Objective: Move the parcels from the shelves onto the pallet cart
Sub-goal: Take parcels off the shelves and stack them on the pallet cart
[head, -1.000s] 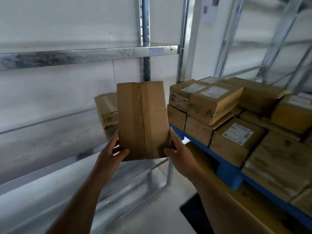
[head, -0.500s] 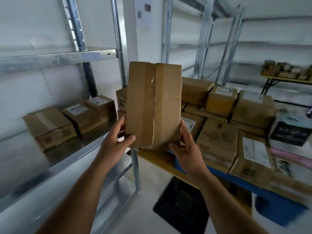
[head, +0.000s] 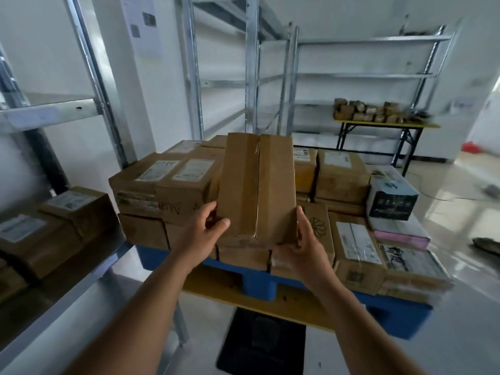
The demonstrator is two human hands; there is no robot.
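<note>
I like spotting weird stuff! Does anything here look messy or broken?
Nothing looks broken. The brown cardboard parcel gripped by the left hand and right hand has wrinkled tape along its middle seam. The parcels on the blue pallet are stacked unevenly, with a dark printed box among the brown ones.

brown parcel (head: 257, 185), blue pallet (head: 259, 282), pink box (head: 400, 235), yellow table (head: 387, 125)

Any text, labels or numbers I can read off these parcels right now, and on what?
"BTV A": partly hidden black marker on the front of a stacked brown box.
White shipping labels: too blurred.
Handwriting on the flat parcel: illegible.
Dark printed box: print unreadable.
Held parcel: no text visible.
</note>
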